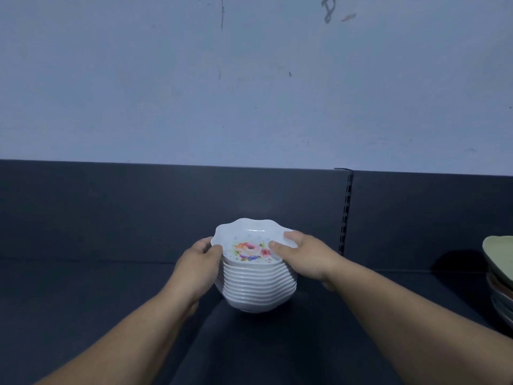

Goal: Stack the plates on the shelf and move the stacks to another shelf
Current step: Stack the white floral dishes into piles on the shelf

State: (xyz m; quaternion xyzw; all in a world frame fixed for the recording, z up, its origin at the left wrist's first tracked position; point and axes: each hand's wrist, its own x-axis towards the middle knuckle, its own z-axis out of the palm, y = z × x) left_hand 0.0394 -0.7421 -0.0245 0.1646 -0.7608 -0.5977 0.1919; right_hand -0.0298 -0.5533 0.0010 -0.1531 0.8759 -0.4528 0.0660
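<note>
A stack of several white scalloped plates (258, 287) stands on the dark shelf (97, 301), just below the middle of the view. The top plate shows a printed flower pattern. My left hand (198, 266) grips the stack's left side, thumb over the top rim. My right hand (301, 255) grips the right side, thumb and fingers hooked over the top plate's rim. Whether the stack's bottom touches the shelf I cannot tell.
A second pile of coloured plates (499, 279), green one on top, sits at the right edge of the shelf. A slotted metal upright (345, 212) divides the dark back panel. Above it is a pale blue wall.
</note>
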